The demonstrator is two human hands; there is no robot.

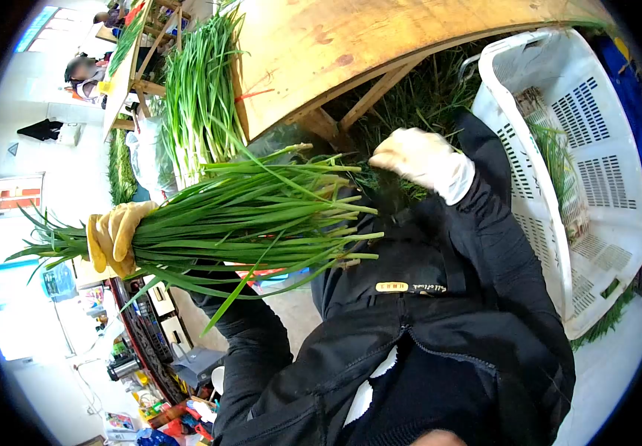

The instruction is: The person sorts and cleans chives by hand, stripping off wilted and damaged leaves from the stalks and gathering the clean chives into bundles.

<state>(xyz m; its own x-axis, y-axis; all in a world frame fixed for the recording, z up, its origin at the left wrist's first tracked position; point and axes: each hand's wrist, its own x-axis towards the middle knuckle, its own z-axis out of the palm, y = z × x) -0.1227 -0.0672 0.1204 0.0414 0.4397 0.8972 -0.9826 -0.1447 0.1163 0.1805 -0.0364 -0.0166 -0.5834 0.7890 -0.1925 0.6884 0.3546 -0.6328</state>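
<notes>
My left hand, in a yellowish work glove, is wrapped round the leafy end of a large bunch of green garlic chives. The bunch is held sideways, its pale cut ends pointing right and its leaf tips sticking out left past the glove. My right hand, in a pale glove with a white cuff, is just right of the cut ends and apart from them. Motion smears its fingers, and I cannot make out whether they hold anything. Loose green leaves lie below and behind it.
A wooden table spans the top, with another heap of chives at its left corner. On the right stands a white slatted plastic basket with some greens inside. Other people sit at a far table in the upper left.
</notes>
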